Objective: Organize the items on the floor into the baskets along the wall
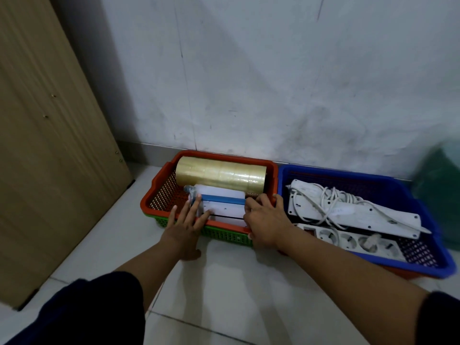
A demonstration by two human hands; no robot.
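An orange-red basket [163, 186] sits against the wall, stacked on a green basket [225, 235]. Inside it lies a long roll of clear packing tape [220, 176] and, nearer me, a white and blue flat item [222, 201]. My left hand [185, 224] rests with spread fingers on the left end of that item, over the basket's front rim. My right hand [265, 221] holds its right end, fingers curled over it. A blue basket [434, 229] to the right holds two white power strips [348, 210] with a coiled cable.
A tan wooden board [49, 135] leans at the left. The grey-white wall [273, 83] stands right behind the baskets. A blurred green object [440, 185] sits at the far right. White floor tiles [224, 282] lie in front of the baskets.
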